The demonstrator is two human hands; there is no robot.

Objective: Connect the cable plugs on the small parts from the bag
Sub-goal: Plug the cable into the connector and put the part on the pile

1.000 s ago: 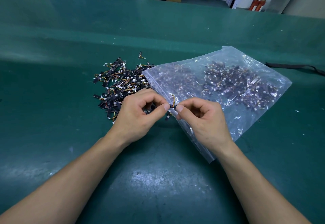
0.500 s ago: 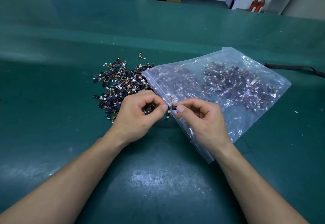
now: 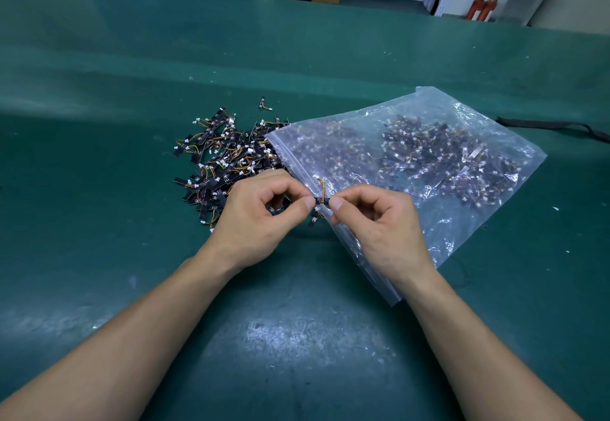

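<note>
Small black part (image 3: 321, 201) with its orange-yellow cable is pinched between left hand (image 3: 260, 219) and right hand (image 3: 379, 222), plastic bag (image 3: 429, 163) at two o'clock.

Our left hand (image 3: 260, 219) and right hand (image 3: 383, 226) eased a touch apart. The small black part (image 3: 321, 201) we pinch between them, mostly hidden a second ago, now shows as a short horizontal bar.

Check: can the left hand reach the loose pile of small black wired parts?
Probably yes: the loose pile of black wired parts lies uncovered just beyond the left hand, though its grip pinches one small black part.
</note>
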